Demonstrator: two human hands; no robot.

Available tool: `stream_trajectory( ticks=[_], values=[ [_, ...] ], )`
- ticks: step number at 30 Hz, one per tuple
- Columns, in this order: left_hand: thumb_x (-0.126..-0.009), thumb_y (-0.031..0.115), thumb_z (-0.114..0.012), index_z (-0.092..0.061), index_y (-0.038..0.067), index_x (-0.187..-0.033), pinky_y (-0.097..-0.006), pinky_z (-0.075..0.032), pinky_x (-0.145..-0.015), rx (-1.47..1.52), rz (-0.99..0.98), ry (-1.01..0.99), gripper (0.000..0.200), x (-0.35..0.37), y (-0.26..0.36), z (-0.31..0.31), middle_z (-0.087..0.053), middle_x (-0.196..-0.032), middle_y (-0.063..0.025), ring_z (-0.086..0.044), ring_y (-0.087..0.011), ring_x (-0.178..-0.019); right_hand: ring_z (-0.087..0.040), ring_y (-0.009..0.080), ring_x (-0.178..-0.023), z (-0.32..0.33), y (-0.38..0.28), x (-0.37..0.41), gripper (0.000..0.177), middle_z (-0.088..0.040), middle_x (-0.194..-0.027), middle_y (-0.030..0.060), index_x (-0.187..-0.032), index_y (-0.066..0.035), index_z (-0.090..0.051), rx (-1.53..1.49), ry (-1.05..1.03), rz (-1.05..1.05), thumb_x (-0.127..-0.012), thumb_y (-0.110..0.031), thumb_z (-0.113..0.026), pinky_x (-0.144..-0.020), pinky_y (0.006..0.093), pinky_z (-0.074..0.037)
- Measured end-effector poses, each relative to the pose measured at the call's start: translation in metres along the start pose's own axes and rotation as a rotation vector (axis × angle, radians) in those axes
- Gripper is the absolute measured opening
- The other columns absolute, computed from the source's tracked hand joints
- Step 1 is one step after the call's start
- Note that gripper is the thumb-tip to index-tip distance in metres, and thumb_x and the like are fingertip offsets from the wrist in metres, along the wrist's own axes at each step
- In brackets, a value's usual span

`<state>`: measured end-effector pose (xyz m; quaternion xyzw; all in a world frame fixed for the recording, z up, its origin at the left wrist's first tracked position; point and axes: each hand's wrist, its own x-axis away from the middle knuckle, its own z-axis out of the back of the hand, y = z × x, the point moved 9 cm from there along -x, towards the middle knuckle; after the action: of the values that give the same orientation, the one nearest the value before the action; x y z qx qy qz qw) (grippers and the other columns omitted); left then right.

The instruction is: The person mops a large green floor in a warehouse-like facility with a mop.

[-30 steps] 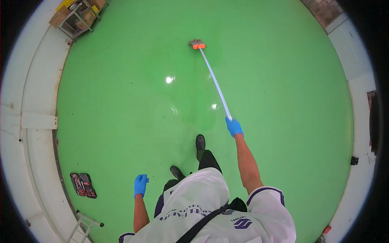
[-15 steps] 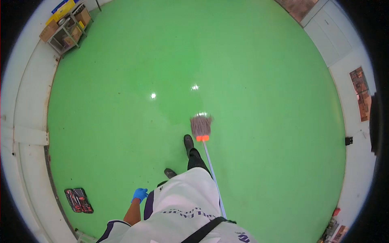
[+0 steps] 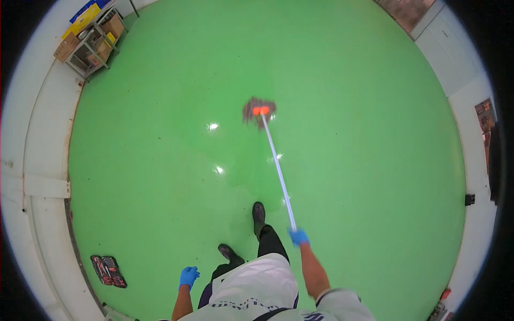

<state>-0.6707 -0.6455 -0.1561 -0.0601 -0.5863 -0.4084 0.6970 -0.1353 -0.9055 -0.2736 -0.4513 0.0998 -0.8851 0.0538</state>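
A mop with grey strands (image 3: pixel 250 108), an orange clamp (image 3: pixel 261 111) and a pale handle (image 3: pixel 278 174) reaches out over the green floor in front of me. Around the handle's near end my right hand (image 3: pixel 299 237), in a blue glove, is closed, its arm stretched forward. The mop strands are spread and blurred. My left hand (image 3: pixel 188 277), also blue-gloved, hangs at my left side with loosely bent fingers and holds nothing. Both my dark boots (image 3: pixel 258 213) stand on the floor, the right one ahead.
An opened tool case (image 3: pixel 108 271) lies on the floor by the left wall. At the far left stands a shelf (image 3: pixel 99 45) with boxes on it. A small black object (image 3: pixel 470 199) sits at the right wall. The green floor (image 3: pixel 364 160) has shiny, wet-looking patches.
The mop head has swung forward, away from my feet, and its strands have spread. My right arm and hand have come into view on the handle. My left hand has shifted slightly down.
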Motion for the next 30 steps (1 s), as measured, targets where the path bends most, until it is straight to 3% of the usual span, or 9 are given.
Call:
stream_trajectory(
  ticks=[2,4,8,11,13,15,22,26,30],
  values=[
    [-0.081,0.023,-0.056,-0.056,-0.002,-0.089,-0.0276,-0.044,-0.052,0.034,-0.028,0.039,0.027,0.007,0.023,-0.008,-0.062,-0.069,-0.0113,-0.058,-0.0162,-0.057,-0.059,0.0339,-0.061,0.093,-0.146,-0.056,0.056,-0.060,-0.066,0.0205,-0.081,0.001,-0.059,-0.112,0.336,0.323,-0.080,-0.055,-0.050,-0.055,0.0447,-0.044],
    [-0.081,0.024,-0.056,-0.056,-0.001,-0.089,-0.0267,-0.044,-0.052,0.050,-0.121,0.068,0.026,0.014,0.040,-0.014,-0.063,-0.070,-0.0105,-0.058,-0.0154,-0.057,-0.059,0.0428,-0.077,0.182,-0.233,-0.040,0.058,-0.060,-0.080,0.0272,-0.086,0.004,-0.059,-0.170,0.245,0.285,-0.080,-0.052,-0.048,-0.067,0.0484,-0.046],
    [-0.082,0.025,-0.056,-0.056,-0.001,-0.089,-0.0263,-0.043,-0.053,0.059,-0.116,0.089,0.027,0.026,0.044,-0.017,-0.063,-0.071,-0.0103,-0.058,-0.0148,-0.058,-0.059,0.0411,-0.079,0.236,-0.233,-0.036,0.054,-0.061,-0.083,0.0259,-0.087,0.002,-0.061,-0.012,0.325,0.322,-0.080,-0.050,-0.048,-0.068,0.0466,-0.047],
    [-0.082,0.025,-0.055,-0.056,0.000,-0.088,-0.0260,-0.043,-0.052,0.072,-0.133,0.061,0.026,0.024,0.046,-0.026,-0.063,-0.070,-0.0101,-0.057,-0.0143,-0.058,-0.059,0.0402,-0.083,0.210,-0.152,0.003,0.054,-0.061,-0.088,0.0250,-0.091,0.001,-0.059,0.022,0.266,0.249,-0.080,-0.050,-0.049,-0.072,0.0461,-0.047],
    [-0.083,0.025,-0.055,-0.057,0.000,-0.087,-0.0256,-0.043,-0.052,-0.008,-0.155,0.032,0.025,0.020,0.037,-0.030,-0.063,-0.070,-0.0101,-0.057,-0.0139,-0.058,-0.059,0.0412,-0.079,0.166,-0.066,0.036,0.054,-0.060,-0.081,0.0262,-0.086,0.002,-0.058,0.008,0.298,0.283,-0.080,-0.051,-0.049,-0.069,0.0473,-0.046],
    [-0.083,0.024,-0.055,-0.057,0.000,-0.087,-0.0255,-0.043,-0.052,-0.074,-0.179,-0.002,0.024,0.020,0.036,-0.031,-0.063,-0.071,-0.0100,-0.057,-0.0137,-0.058,-0.058,0.0408,-0.082,0.104,0.036,0.094,0.053,-0.060,-0.087,0.0257,-0.090,0.000,-0.057,0.024,0.196,0.150,-0.081,-0.051,-0.049,-0.071,0.0477,-0.046],
    [-0.083,0.023,-0.054,-0.057,0.001,-0.087,-0.0253,-0.042,-0.052,-0.215,-0.315,-0.101,0.023,0.030,-0.022,-0.036,-0.062,-0.070,-0.0093,-0.056,-0.0128,-0.058,-0.060,0.0376,-0.080,-0.169,0.430,0.439,0.044,-0.061,-0.084,0.0223,-0.090,-0.003,-0.060,-0.008,-0.075,-0.415,-0.077,-0.044,-0.055,-0.068,0.0452,-0.047],
    [-0.083,0.024,-0.053,-0.057,0.000,-0.087,-0.0261,-0.043,-0.051,-0.238,-0.287,-0.094,0.024,0.060,-0.106,-0.028,-0.062,-0.068,-0.0097,-0.057,-0.0136,-0.057,-0.062,0.0351,-0.077,-0.191,0.557,0.623,0.038,-0.063,-0.080,0.0204,-0.085,-0.004,-0.063,0.068,-0.152,-0.737,-0.073,-0.040,-0.060,-0.065,0.0434,-0.048],
    [-0.082,0.024,-0.053,-0.057,0.000,-0.084,-0.0282,-0.044,-0.049,-0.435,-0.112,-0.184,0.024,0.104,-0.218,-0.033,-0.063,-0.068,-0.0117,-0.058,-0.0163,-0.054,-0.064,0.0314,-0.071,-0.146,0.585,0.616,0.030,-0.064,-0.073,0.0165,-0.071,-0.005,-0.066,0.065,0.061,-0.826,-0.065,-0.034,-0.067,-0.060,0.0415,-0.050]
  ],
)
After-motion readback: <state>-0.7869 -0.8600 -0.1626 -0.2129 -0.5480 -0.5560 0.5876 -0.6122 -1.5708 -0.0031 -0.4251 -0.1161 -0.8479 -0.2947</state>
